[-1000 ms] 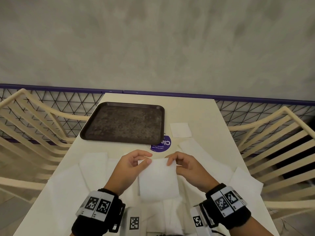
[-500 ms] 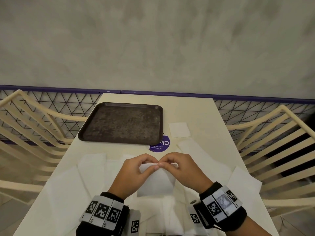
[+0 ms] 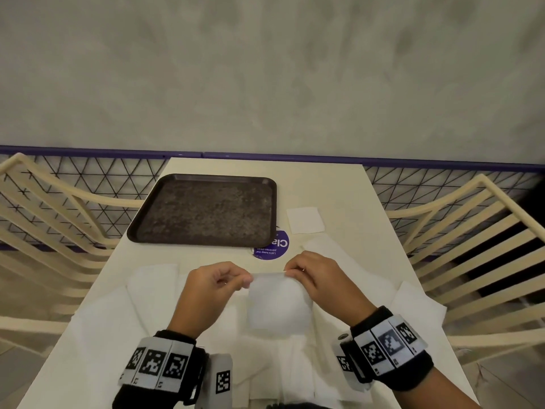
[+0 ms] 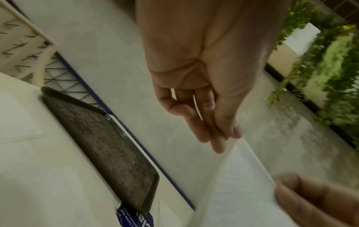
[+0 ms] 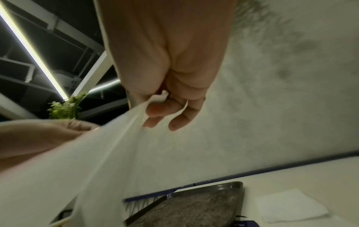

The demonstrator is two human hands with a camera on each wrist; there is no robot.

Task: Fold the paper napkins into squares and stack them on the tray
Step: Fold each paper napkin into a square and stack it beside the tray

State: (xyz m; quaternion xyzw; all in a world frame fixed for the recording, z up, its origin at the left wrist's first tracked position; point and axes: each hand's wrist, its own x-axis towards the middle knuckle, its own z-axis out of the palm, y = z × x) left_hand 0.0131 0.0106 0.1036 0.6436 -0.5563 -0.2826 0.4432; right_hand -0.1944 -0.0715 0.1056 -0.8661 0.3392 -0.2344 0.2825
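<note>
white napkin [image 3: 278, 302] hanging above table, dark tray [image 3: 206, 212] bare

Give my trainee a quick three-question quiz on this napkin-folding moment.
1. True or false: the tray already holds a folded napkin.
2. The small folded napkin square lies: A) on the tray, B) on the table right of the tray, C) on a chair.
3. What does each hand's grip hold?

Key:
1. False; nothing lies on it.
2. B.
3. The left hand and the right hand each pinch a top corner of the held napkin.
</note>
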